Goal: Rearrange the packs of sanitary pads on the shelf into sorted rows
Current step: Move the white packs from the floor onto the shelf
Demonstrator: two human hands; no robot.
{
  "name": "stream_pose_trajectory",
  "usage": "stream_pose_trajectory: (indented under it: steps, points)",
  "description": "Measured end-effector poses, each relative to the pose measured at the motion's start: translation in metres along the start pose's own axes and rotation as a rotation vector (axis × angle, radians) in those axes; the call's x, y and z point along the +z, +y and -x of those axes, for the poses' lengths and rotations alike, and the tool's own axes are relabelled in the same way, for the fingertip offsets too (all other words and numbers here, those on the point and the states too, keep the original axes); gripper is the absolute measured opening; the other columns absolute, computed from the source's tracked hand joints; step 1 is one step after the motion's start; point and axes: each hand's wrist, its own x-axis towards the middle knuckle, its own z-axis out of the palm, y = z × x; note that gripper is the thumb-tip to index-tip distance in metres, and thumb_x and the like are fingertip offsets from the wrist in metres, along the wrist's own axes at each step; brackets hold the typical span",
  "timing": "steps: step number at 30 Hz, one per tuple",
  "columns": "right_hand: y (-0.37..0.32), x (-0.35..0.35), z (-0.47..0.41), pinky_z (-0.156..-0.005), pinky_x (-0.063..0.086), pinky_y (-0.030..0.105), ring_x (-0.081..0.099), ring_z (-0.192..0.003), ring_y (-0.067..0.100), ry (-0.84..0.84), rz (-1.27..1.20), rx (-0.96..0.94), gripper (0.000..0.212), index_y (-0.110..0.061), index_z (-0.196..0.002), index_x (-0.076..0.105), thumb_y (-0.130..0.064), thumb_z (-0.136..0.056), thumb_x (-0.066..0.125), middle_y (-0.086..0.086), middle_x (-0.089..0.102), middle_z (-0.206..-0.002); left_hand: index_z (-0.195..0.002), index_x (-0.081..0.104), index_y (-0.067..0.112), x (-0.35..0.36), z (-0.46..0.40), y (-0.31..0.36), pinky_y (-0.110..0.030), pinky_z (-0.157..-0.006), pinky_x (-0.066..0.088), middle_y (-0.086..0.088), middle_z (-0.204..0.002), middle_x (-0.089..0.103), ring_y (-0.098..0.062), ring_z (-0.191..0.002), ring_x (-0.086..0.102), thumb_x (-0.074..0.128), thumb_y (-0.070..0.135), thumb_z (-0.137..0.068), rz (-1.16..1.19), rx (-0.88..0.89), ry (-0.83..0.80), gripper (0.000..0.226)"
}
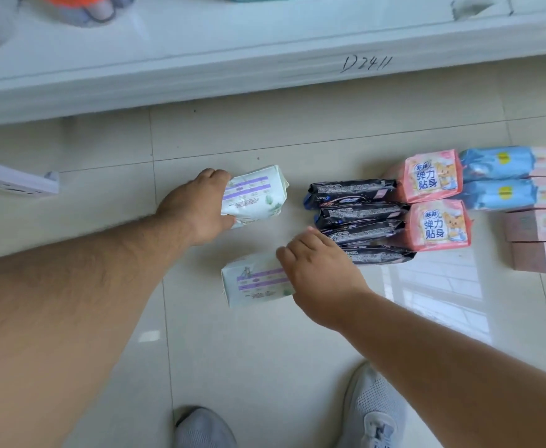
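The left hand [197, 208] is gripping one white pack [258, 195]; the right hand [320, 276] is lying on another white pack [255, 282], its grip hidden.

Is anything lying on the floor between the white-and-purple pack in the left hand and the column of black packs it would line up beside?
Nothing visible does. The left hand holds the farther white-and-purple soft pack, and only bare tiled floor separates it from the black plastic packs. The right hand rests on the nearer white-and-purple pack, below that gap.
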Motion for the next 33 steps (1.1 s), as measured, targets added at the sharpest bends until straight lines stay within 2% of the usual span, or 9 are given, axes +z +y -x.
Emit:
stream_pose_trajectory:
  steps: [5, 9, 14, 17, 20, 24, 27, 30, 33]
  points:
    - [-0.013, -0.124, 0.075, -0.088, 0.047, 0.034, 0.051, -0.107, 0.021, -0.205, -0.244, 0.137, 0.053, -0.025, -0.126, 0.051, -0.033, -0.076, 0.065, -0.006, 0.057, -0.115, -0.130, 0.046, 0.031, -0.091, 0.098, 0.000, -0.035, -0.085, 0.049, 0.009, -0.125, 0.051, -0.019, -0.112, 0.053, 0.076, 0.041, -0.072, 0.171, -0.106, 0.052, 0.066]
    - [-0.023, -0.258, 0.132, -0.091, 0.045, 0.029, 0.048, -0.113, 0.015, -0.229, -0.344, 0.212, 0.061, -0.031, -0.134, 0.045, -0.044, -0.078, 0.063, -0.011, 0.053, -0.121, -0.129, 0.050, 0.029, -0.191, 0.198, 0.015, -0.035, -0.085, 0.046, 0.009, -0.121, 0.055, -0.019, -0.118, 0.042, 0.077, 0.040, -0.070, 0.268, -0.152, 0.084, 0.067]
    - [-0.059, -0.450, 0.192, -0.083, 0.033, 0.024, 0.043, -0.123, 0.015, -0.192, -0.248, 0.241, 0.065, -0.031, -0.141, 0.041, -0.050, -0.083, 0.064, -0.008, 0.051, -0.129, -0.126, 0.051, 0.030, -0.337, 0.327, 0.038, -0.027, -0.084, 0.043, 0.009, -0.116, 0.047, -0.012, -0.104, 0.053, 0.079, 0.028, -0.073, 0.505, -0.136, 0.082, 0.060]
    - [-0.084, -0.552, 0.227, -0.095, 0.039, 0.027, 0.039, -0.127, 0.015, -0.163, -0.202, 0.242, 0.073, -0.032, -0.145, 0.038, -0.055, -0.081, 0.065, -0.005, 0.052, -0.132, -0.132, 0.046, 0.029, -0.418, 0.397, 0.049, -0.021, -0.086, 0.038, 0.011, -0.121, 0.041, -0.008, -0.106, 0.049, 0.077, 0.024, -0.078, 0.556, -0.101, 0.147, 0.063]
    - [-0.111, -0.636, 0.259, -0.093, 0.043, 0.028, 0.047, -0.120, 0.016, -0.140, -0.184, 0.246, 0.068, -0.031, -0.141, 0.042, -0.050, -0.081, 0.068, -0.006, 0.054, -0.128, -0.135, 0.042, 0.031, -0.491, 0.460, 0.056, -0.021, -0.086, 0.040, 0.011, -0.126, 0.043, -0.008, -0.109, 0.049, 0.078, 0.029, -0.077, 0.585, -0.081, 0.222, 0.069]
    - [-0.140, -0.727, 0.296, -0.088, 0.049, 0.031, 0.058, -0.105, 0.018, -0.083, -0.193, 0.244, 0.062, -0.025, -0.134, 0.050, -0.038, -0.078, 0.075, -0.003, 0.060, -0.122, -0.121, 0.044, 0.039, -0.564, 0.531, 0.060, -0.026, -0.078, 0.051, 0.016, -0.115, 0.057, -0.006, -0.097, 0.060, 0.082, 0.039, -0.070, 0.581, -0.063, 0.283, 0.064]
    - [-0.157, -0.781, 0.323, -0.095, 0.045, 0.028, 0.054, -0.116, 0.021, -0.028, -0.157, 0.222, 0.074, -0.021, -0.143, 0.044, -0.041, -0.080, 0.076, 0.000, 0.051, -0.138, -0.113, 0.052, 0.039, -0.604, 0.581, 0.068, -0.030, -0.072, 0.055, 0.017, -0.104, 0.064, -0.007, -0.087, 0.065, 0.084, 0.039, -0.064, 0.600, -0.044, 0.366, 0.058]
    - [-0.169, -0.827, 0.350, -0.071, 0.046, 0.016, 0.056, -0.089, 0.012, 0.068, -0.172, 0.157, 0.062, -0.023, -0.129, 0.053, -0.038, -0.076, 0.081, -0.001, 0.055, -0.125, -0.107, 0.058, 0.036, -0.635, 0.632, 0.083, -0.029, -0.075, 0.055, 0.014, -0.096, 0.070, -0.005, -0.083, 0.066, 0.086, 0.030, -0.066, 0.621, -0.044, 0.449, 0.050]
    - [-0.178, -0.868, 0.379, -0.073, 0.046, 0.021, 0.058, -0.088, 0.010, 0.168, -0.148, 0.108, 0.057, -0.027, -0.123, 0.057, -0.038, -0.074, 0.082, -0.007, 0.061, -0.115, -0.107, 0.061, 0.035, -0.664, 0.678, 0.098, -0.026, -0.077, 0.055, 0.015, -0.098, 0.071, 0.000, -0.086, 0.066, 0.087, 0.028, -0.066, 0.611, -0.025, 0.529, 0.049]
